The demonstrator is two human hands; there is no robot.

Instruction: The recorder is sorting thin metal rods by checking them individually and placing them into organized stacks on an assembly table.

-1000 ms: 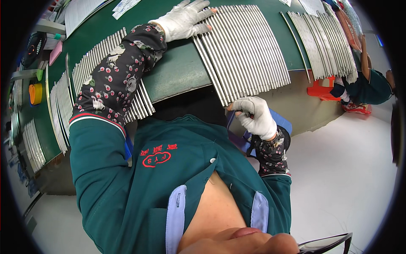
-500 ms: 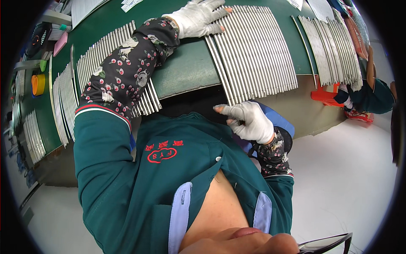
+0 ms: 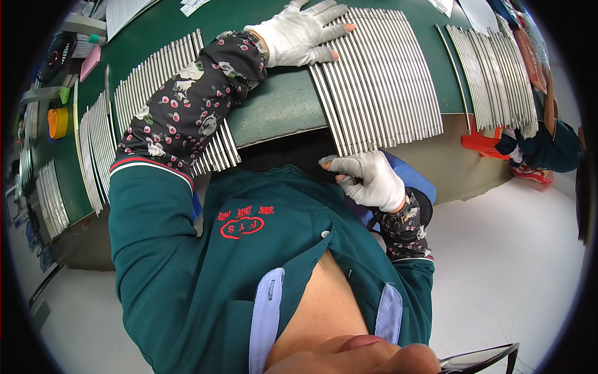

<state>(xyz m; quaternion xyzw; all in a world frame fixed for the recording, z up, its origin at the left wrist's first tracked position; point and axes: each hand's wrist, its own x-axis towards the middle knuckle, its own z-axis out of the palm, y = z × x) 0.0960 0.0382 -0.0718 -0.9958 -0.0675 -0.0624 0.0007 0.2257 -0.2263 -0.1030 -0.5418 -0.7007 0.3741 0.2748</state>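
My left hand (image 3: 300,36), in a white glove with bare fingertips, lies spread over the far left part of a row of slim silvery metal rods (image 3: 389,78). Its fingertips touch the leftmost rods. By the near ends of the same rods, past the table's front edge, is my right hand (image 3: 372,181), gloved alike. Its forefinger reaches out, the thumb stands a little apart, and the other fingers curl loosely. I see nothing between them. Whether the right hand touches the rod ends is hard to tell.
More rods (image 3: 159,71) lie under my left forearm on the green table (image 3: 280,103). Another group of rods (image 3: 492,78) is at the right, near a co-worker's sleeve (image 3: 564,149). A yellow tape roll (image 3: 57,123) sits far left. A blue seat (image 3: 408,177) is below the table edge.
The whole view has shifted slightly. My left hand still rests on the rods, its fingers a little more spread. The right hand stays by the near ends.
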